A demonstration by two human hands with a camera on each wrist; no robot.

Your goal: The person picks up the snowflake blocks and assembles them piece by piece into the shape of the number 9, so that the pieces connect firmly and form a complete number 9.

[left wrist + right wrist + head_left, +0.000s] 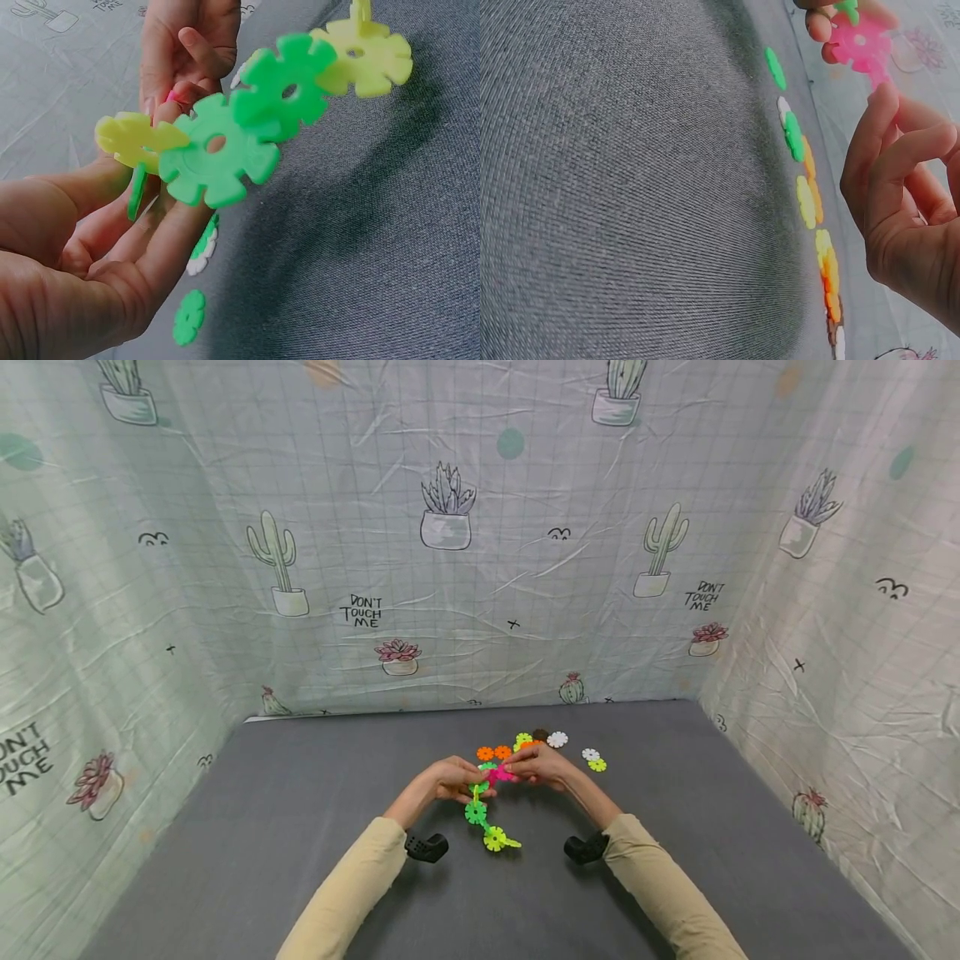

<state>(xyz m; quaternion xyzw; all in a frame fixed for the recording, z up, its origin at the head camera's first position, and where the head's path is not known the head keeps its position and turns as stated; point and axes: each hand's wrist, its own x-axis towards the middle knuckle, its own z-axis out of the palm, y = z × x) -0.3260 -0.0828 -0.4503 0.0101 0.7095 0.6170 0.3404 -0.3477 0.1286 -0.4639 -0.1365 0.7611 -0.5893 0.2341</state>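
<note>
My left hand (452,777) grips a chain of slotted, flower-shaped interlocking discs. In the left wrist view the chain's green discs (187,166) and yellow discs (382,64) slot into one another at angles, above the grey cloth. At the chain's upper end, a pink disc (849,46) faces the right wrist camera beside the left fingers. My right hand (542,764) pinches a second pink piece (880,78), seen nearly edge-on and meeting the first, between thumb and fingertips. In the head view both hands are close together, with the chain hanging down towards me.
Loose discs lie on the grey table (315,827) beyond my hands: orange discs (485,753), a brown disc (540,735), a white disc (557,739) and a green disc (189,317). Farther right is a yellow disc (597,765). A printed curtain (480,577) encloses the back and sides.
</note>
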